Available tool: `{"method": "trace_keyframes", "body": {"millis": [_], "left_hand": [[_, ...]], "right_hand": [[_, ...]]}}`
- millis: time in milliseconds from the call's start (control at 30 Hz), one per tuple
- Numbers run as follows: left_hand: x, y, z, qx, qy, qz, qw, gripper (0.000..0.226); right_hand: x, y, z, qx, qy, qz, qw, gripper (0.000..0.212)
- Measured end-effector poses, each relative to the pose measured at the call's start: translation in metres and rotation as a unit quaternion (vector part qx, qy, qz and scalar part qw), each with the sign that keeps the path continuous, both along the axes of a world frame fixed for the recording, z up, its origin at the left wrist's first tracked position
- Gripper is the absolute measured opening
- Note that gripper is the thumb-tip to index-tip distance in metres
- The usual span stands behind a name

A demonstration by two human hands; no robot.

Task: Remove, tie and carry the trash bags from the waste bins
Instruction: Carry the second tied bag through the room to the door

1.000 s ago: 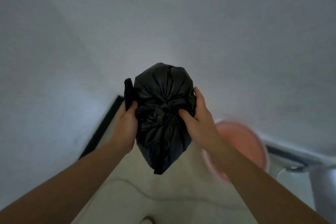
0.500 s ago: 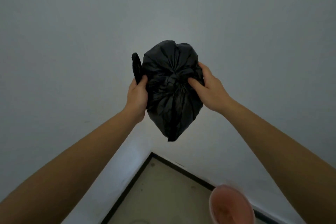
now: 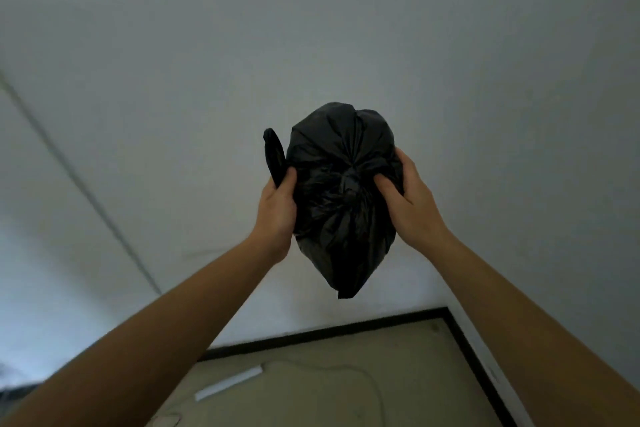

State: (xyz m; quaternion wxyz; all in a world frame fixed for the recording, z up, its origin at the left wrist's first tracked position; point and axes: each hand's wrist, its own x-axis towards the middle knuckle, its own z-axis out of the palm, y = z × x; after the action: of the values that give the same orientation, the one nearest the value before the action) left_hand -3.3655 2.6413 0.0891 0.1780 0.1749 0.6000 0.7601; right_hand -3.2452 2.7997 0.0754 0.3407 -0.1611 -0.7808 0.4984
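The left fingers (image 3: pixel 289 180) are clamped on the near-left side of a black crinkled plastic trash bag (image 3: pixel 343 204), the thumb laid on its front and a loose black plastic tail (image 3: pixel 273 156) standing up out of the grip beside the bag's top. The right fingers (image 3: pixel 403 163) curl round the far-right side, thumb dug into the gathered folds just beside the knot at the bag's middle. So the left hand (image 3: pixel 277 215) and right hand (image 3: pixel 410 208) grip the bag between them, in the air at arm's length, its pointed lower end hanging free, well above the floor. Behind it is a plain pale grey painted wall (image 3: pixel 311 45), with a thin straight seam (image 3: pixel 79 184) running aslant at the left. Below, a black skirting strip (image 3: pixel 329 331) borders a beige floor (image 3: pixel 311 402) and turns a corner at the right. On the floor lie a thin white cable (image 3: pixel 371 378) in a loose curve and a short white bar (image 3: pixel 228 383)
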Motion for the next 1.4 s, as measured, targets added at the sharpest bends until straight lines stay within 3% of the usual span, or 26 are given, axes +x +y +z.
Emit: {"method": "trace_keyframes", "body": {"millis": [300,500,800,1167,1400], "left_hand": [[-0.067,-0.324,0.016,0.002,0.010,0.256,0.967,0.024],[-0.103,-0.591,0.007,0.014,-0.003,0.439,0.898,0.032],[-0.092,-0.913,0.025,0.038,0.018,0.622,0.782,0.031],[-0.121,-1.163,-0.020,0.068,0.022,0.777,0.626,0.019],[-0.139,-1.299,-0.019,0.061,0.014,0.861,0.505,0.026]], "right_hand": [[-0.172,-0.286,0.023,0.011,-0.004,0.264,0.964,0.053],[-0.271,-0.556,0.026,0.034,0.008,0.421,0.907,0.050],[-0.336,-0.927,0.039,0.017,0.028,0.616,0.787,0.050],[-0.406,-1.241,-0.009,0.011,0.024,0.766,0.642,0.048],[-0.438,-1.418,0.006,0.026,0.026,0.858,0.512,0.031]]}}
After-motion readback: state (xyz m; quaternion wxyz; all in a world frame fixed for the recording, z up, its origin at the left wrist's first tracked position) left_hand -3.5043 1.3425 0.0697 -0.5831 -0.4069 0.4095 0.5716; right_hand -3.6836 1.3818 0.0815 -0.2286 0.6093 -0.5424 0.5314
